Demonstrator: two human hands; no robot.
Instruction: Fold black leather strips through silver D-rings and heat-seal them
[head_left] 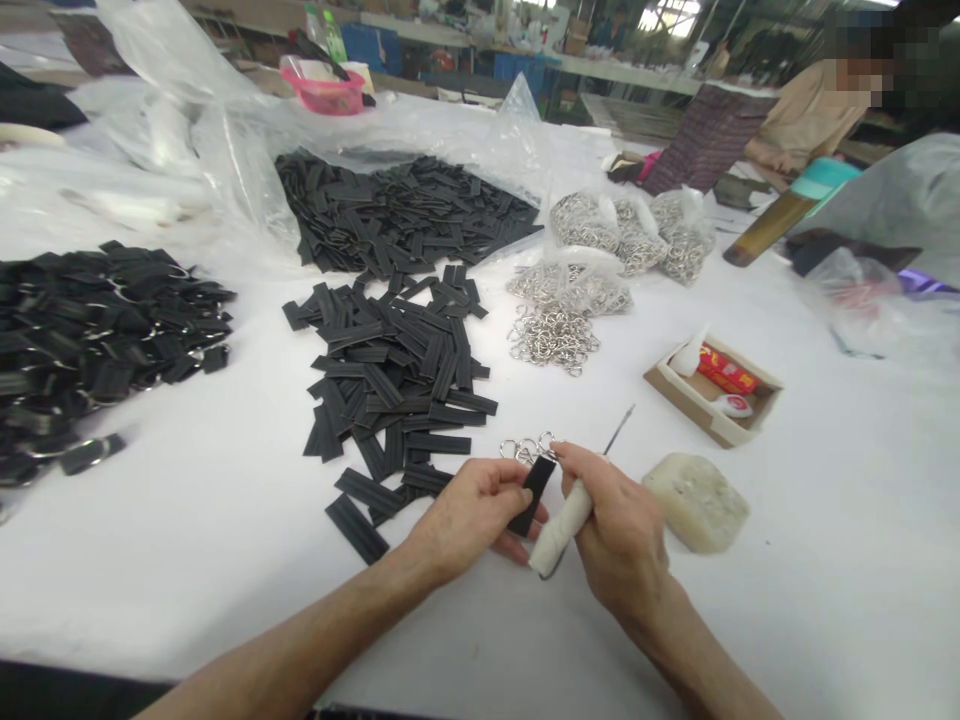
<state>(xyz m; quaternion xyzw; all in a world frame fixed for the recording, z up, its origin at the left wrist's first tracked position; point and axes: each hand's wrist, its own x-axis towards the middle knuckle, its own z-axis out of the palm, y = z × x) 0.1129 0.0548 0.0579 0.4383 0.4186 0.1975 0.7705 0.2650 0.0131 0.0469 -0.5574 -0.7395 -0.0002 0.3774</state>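
Observation:
My left hand (469, 515) is closed around a black strap piece (532, 495) held upright above the white table (187, 520). My right hand (619, 530) grips a tool with a white wrapped handle (559, 530) and pinches at the strap's top end, where a few metal rings (529, 447) sit. Just beyond my hands lies a loose pile of black straps (397, 370). A heap of loose metal rings (551, 335) lies farther back, right of that pile.
Finished black pieces (90, 330) are heaped at the left. A larger strap pile (405, 210) sits on clear plastic at the back, beside bags of rings (630, 235). A whitish block (696, 500) and a small cardboard box (712, 390) lie at right. Another person (817, 110) sits at the far right.

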